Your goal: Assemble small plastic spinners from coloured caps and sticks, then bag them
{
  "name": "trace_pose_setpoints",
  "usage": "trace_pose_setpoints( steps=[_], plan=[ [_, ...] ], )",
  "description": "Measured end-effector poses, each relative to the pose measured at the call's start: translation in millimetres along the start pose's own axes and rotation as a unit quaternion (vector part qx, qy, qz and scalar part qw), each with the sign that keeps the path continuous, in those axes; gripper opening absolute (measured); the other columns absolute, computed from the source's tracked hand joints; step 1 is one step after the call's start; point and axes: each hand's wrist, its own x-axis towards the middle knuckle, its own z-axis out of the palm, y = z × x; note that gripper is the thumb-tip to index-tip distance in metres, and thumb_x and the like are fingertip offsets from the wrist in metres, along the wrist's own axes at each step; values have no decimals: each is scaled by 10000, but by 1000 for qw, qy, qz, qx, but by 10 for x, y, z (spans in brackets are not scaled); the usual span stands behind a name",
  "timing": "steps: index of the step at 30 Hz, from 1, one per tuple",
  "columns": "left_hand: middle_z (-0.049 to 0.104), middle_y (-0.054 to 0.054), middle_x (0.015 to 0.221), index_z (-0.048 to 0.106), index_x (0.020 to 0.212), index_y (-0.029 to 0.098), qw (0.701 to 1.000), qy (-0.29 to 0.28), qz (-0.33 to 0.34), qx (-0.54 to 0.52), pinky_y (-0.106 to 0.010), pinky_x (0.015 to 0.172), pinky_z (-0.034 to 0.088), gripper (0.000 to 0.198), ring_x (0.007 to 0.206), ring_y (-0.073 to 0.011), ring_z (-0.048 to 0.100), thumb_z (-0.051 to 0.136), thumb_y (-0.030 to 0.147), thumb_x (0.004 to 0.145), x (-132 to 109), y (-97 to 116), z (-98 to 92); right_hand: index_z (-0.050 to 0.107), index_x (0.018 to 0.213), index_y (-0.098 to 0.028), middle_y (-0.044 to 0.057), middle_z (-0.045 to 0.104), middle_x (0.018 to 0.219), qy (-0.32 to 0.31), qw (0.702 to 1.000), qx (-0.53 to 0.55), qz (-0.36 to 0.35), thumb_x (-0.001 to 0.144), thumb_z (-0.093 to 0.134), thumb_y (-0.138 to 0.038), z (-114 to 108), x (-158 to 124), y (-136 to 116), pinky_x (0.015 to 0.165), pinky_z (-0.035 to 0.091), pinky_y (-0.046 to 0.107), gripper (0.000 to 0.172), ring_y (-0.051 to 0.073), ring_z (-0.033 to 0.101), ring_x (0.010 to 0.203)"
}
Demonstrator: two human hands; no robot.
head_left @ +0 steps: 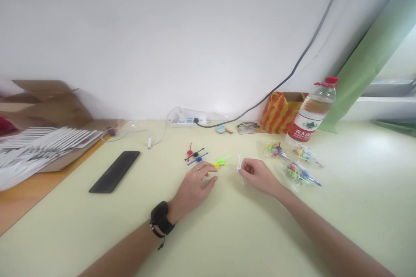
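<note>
My right hand [259, 175] pinches a white arrow spinner [239, 165] between thumb and forefinger, its thin pointer standing roughly upright. My left hand [196, 184] is open over the table, fingers stretched and thumb apart. Its fingertips are at the edge of a yellow spinner [216, 165]; whether they touch it I cannot tell. A bright green spinner [222, 162] lies against the yellow one. Just beyond my left hand lie a red spinner [190, 152], a black spinner [195, 154] and a blue spinner [199, 159], close together.
Several clear bags of coloured spinners [300, 173] lie right of my right hand, before a water bottle [308, 112] and a striped bag [279, 112]. A black phone-like slab [115, 172] lies left. A power strip [186, 120], glasses [248, 126] and a cardboard box [55, 104] are farther back.
</note>
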Motion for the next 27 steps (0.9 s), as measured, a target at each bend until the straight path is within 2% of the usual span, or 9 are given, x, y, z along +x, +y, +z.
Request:
trace_pose_setpoints(
  steps=[4, 7, 11, 16, 23, 27],
  plan=[
    [644, -72, 1297, 658, 1178, 243, 995, 6, 36, 93, -460, 1086, 479, 224, 1226, -244, 589, 570, 209, 975, 11, -95, -7, 543, 702, -202, 1, 662, 709, -21, 993, -112, 16, 851, 562, -279, -55, 210, -7, 606, 366, 251, 168, 146, 571, 663],
    [573, -72, 1445, 621, 1294, 256, 987, -34, 47, 150, -530, 1132, 432, 327, 1315, -290, 509, 578, 221, 972, 1, -93, -9, 576, 702, -194, 24, 705, 782, -60, 984, -167, 27, 815, 588, -264, -89, 377, -69, 620, 363, 251, 133, 157, 599, 730],
    [474, -45, 1570, 566, 1398, 278, 976, -80, 59, 193, -615, 1156, 376, 418, 1430, -367, 365, 586, 298, 981, -18, -99, -3, 600, 660, -187, 19, 695, 744, -110, 979, -171, 23, 782, 614, -252, -146, 568, -136, 604, 358, 247, 139, 148, 589, 697],
    [510, -16, 1549, 545, 1425, 279, 976, -107, 65, 179, -602, 1171, 372, 417, 1457, -360, 333, 541, 323, 1010, -23, -126, 5, 624, 669, -180, 3, 678, 728, -161, 972, -171, 13, 775, 629, -268, -200, 679, -169, 576, 354, 236, 137, 128, 554, 646],
    [511, -10, 1551, 493, 1481, 294, 979, -116, 66, 152, -553, 1178, 400, 473, 1443, -315, 373, 543, 304, 1010, 8, -93, -8, 663, 716, -165, 25, 691, 774, -187, 966, -180, 9, 785, 617, -257, -233, 753, -185, 585, 361, 234, 123, 135, 566, 679],
    [509, -14, 1552, 492, 1484, 302, 979, -121, 71, 150, -563, 1186, 391, 475, 1478, -323, 344, 536, 289, 1012, 4, -94, -12, 664, 698, -164, 27, 683, 751, -192, 964, -185, 11, 774, 627, -262, -267, 772, -211, 570, 353, 244, 129, 138, 558, 660]
  ],
)
